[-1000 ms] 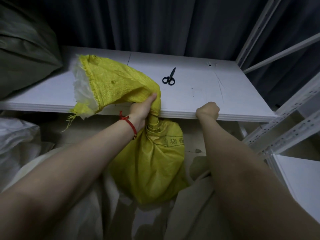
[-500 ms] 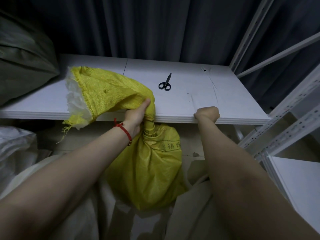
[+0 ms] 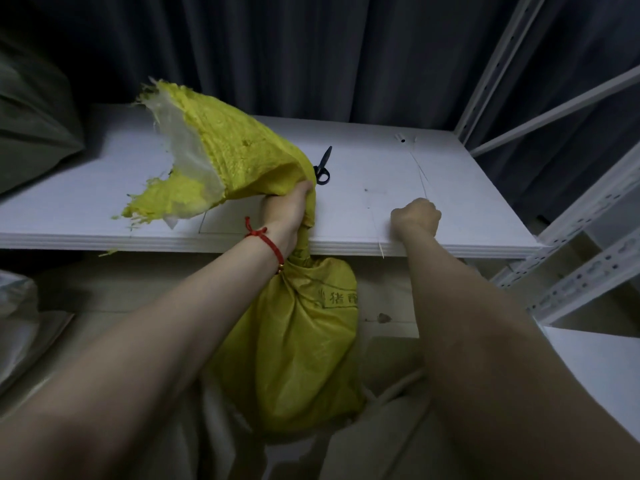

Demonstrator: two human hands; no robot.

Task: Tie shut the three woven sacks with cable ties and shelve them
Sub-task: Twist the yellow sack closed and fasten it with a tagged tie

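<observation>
**While its neck is held twisted, a yellow sack waits for its tie**

At far left of the frame, a dark green sack (image 3: pixel 31 133) lies on the white shelf board (image 3: pixel 381 174). Centre left, the yellow woven sack (image 3: pixel 301 341) hangs in front of the board's front edge, its bulk in the lower centre. Its long axis rises to the edge, then bends toward the upper left, where the frayed open mouth flares over the board.

The left hand (image 3: pixel 285 211), with a red cord bracelet (image 3: pixel 266 240) on its wrist, has its fingers wrapped tightly round the twisted neck. Black scissors (image 3: pixel 322 168) lie just behind it.

Further right, the right hand (image 3: pixel 415 216) is a fist at the board's edge. Thin pale strips (image 3: pixel 422 174), probably cable ties, run up to it, but I cannot tell whether it holds one.

The step looks like closing this sack. Next, a tie must circle the neck beside the grip and be pulled tight.
</observation>
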